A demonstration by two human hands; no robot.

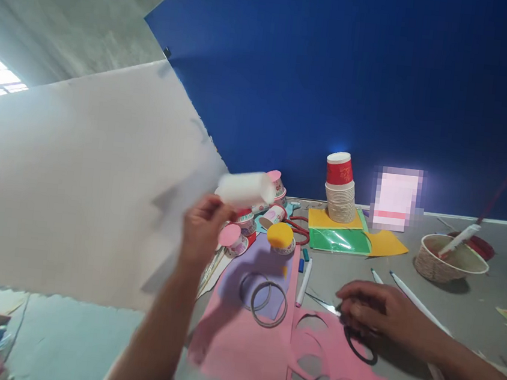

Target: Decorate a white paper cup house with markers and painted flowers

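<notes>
My left hand [202,227] is raised and grips the edge of a large white paper sheet [77,183], whose corner curls into a roll near my fingers. My right hand [374,311] rests on the grey table, fingers curled over black-handled scissors [358,340] whose blades point left. Under and beside it lies a pink paper sheet [259,348] with cut-out holes. A lilac paper piece [256,275] with a tape ring [269,303] on it lies between my hands.
Several small paper cups with coloured tops [254,226] cluster behind my left hand. A stack of red and white cups [339,187] stands on yellow and green sheets [343,236]. Markers [305,280], a woven bowl [450,259] and a blue wall [338,72] lie beyond.
</notes>
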